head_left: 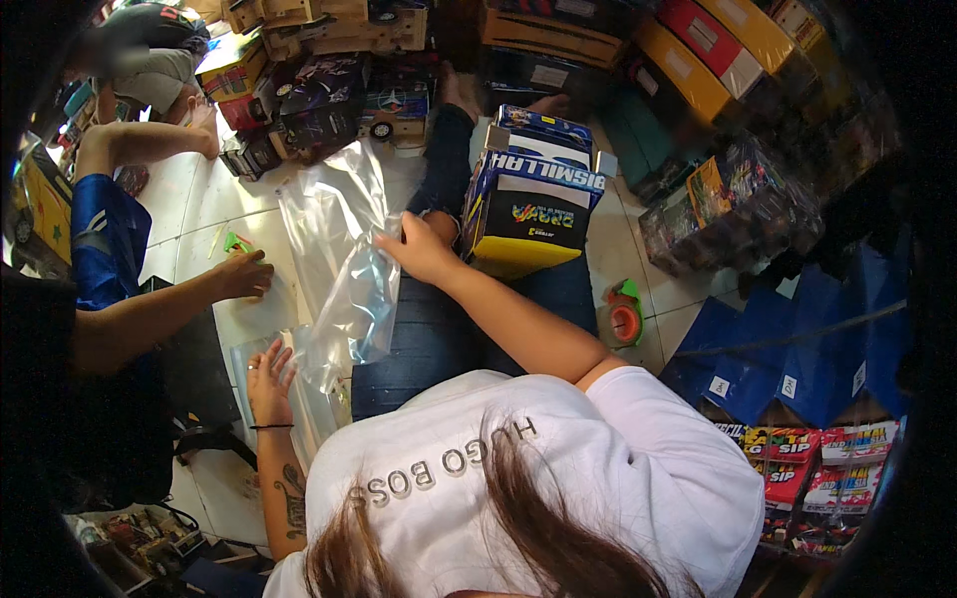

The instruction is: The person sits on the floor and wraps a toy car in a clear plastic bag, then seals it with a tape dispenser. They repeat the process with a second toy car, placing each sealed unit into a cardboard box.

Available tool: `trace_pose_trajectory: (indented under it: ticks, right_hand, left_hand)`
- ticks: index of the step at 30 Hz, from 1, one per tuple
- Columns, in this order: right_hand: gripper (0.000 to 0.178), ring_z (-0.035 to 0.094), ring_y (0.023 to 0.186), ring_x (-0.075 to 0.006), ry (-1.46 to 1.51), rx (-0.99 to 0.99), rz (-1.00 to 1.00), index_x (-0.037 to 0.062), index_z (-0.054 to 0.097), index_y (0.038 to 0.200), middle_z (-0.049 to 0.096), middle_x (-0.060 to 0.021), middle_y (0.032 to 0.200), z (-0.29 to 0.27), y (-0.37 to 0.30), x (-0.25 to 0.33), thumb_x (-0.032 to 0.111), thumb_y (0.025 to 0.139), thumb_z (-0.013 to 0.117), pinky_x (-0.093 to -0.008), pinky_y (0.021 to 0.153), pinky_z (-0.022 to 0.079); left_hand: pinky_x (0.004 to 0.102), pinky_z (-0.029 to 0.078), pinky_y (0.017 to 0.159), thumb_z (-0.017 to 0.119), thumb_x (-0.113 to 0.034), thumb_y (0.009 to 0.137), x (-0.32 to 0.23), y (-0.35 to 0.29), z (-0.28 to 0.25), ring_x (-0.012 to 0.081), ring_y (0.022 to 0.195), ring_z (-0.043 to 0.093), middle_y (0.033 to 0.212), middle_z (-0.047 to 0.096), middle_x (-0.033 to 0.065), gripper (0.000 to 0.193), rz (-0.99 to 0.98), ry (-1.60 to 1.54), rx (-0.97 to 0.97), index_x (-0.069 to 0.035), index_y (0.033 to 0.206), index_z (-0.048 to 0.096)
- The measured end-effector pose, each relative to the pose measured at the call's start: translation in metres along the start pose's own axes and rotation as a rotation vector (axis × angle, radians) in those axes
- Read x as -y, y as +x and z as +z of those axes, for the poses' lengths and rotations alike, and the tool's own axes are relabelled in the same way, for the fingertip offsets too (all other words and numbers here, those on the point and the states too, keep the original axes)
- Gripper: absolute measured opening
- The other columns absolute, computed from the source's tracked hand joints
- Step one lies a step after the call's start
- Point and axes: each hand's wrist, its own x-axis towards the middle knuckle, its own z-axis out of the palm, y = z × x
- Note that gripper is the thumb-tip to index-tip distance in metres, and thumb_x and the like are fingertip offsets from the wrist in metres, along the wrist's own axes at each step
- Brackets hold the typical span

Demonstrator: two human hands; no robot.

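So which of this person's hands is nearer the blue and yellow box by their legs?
Right: the right hand is just left of the box, holding clear plastic; the left hand is farther left, nearer the body.

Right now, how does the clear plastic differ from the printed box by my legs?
The clear plastic is transparent; the printed box is opaque, blue, black and yellow. The clear plastic is crumpled; the printed box is squared. Your right hand holds the clear plastic; the printed box is unheld. Both are near your legs.
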Motion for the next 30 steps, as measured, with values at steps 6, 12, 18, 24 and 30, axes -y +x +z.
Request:
trace_pose_trajectory:
  ticks: [6, 12, 18, 24, 30]
  right_hand:
    - [0.028, 0.056, 0.073, -0.0112, 0.557, 0.2, 0.109, 0.0006, 0.064, 0.097, 0.062, -0.0046, 0.081, 0.014, -0.047, -0.017, 0.028, 0.093, 0.059, -0.0301, 0.065, 0.045]
    - [0.019, 0.058, 0.079, -0.0062, 1.345, 0.507, 0.229, 0.0051, 0.062, 0.097, 0.063, 0.0015, 0.086, -0.017, -0.068, -0.007, 0.023, 0.091, 0.065, -0.0226, 0.073, 0.047]
    - [0.054, 0.06, 0.103, -0.0225, 0.521, 0.031, 0.348, 0.0028, 0.052, 0.12, 0.062, -0.0117, 0.114, -0.026, -0.061, 0.006, 0.034, 0.081, 0.074, -0.0334, 0.09, 0.047]
    - [0.083, 0.046, 0.122, -0.0357, -0.229, -0.082, -0.58, -0.0019, 0.038, 0.136, 0.047, -0.0247, 0.129, -0.017, -0.079, 0.079, 0.05, 0.08, 0.07, -0.0415, 0.105, 0.034]
    - [0.034, 0.061, 0.084, -0.0208, 0.589, 0.657, -0.097, 0.0024, 0.062, 0.098, 0.064, -0.0122, 0.088, 0.024, -0.087, 0.097, 0.035, 0.089, 0.064, -0.0322, 0.078, 0.048]
  left_hand:
    - [0.0286, 0.05, 0.06, 0.061, -0.057, 0.084, 0.065, 0.038, 0.032, 0.0243, 0.07, 0.064, 0.105, 0.059, 0.0129, 0.059, -0.618, 0.513, 0.3, -0.009, 0.117, 0.05]
    - [0.0424, 0.037, 0.099, 0.067, -0.064, 0.072, 0.117, 0.057, 0.055, 0.0269, 0.113, 0.05, 0.117, 0.054, 0.0135, 0.069, 0.143, 1.58, 0.067, -0.011, 0.115, 0.062]
    - [0.0304, 0.047, 0.07, 0.057, -0.038, 0.092, 0.055, 0.048, 0.017, 0.0128, 0.075, 0.057, 0.077, 0.061, 0.0001, 0.035, -0.027, 0.78, 0.014, -0.005, 0.089, 0.068]
    - [0.021, 0.041, 0.054, 0.061, -0.014, 0.093, -0.064, -0.022, 0.022, 0.0061, 0.06, 0.053, 0.072, 0.062, 0.0001, 0.018, 0.399, 0.413, 0.064, -0.002, 0.08, 0.062]
    - [0.0215, 0.03, 0.047, 0.065, -0.011, 0.091, -0.084, -0.081, 0.08, 0.0028, 0.051, 0.039, 0.059, 0.046, -0.007, 0.031, 0.303, 0.518, 0.422, -0.009, 0.064, 0.049]
